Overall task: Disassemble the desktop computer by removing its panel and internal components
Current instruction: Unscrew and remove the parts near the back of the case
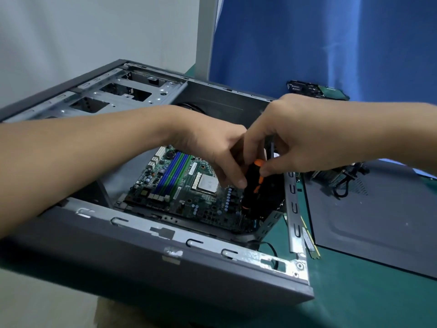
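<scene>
Inside the open computer case (151, 252), you held the screwdriver (251, 188) almost upright, tip down on the motherboard (189, 202). Your left hand (212, 147) and right hand (288, 138) both had fingers closed on its handle.

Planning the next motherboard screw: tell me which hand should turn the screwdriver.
Probably right. The right hand pinches the top of the black-and-orange screwdriver, standing upright on the motherboard, so it can twist. The left hand only steadies the handle's side.

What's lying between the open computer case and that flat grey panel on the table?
In the head view, a memory stick lies on the green mat between them.
</scene>
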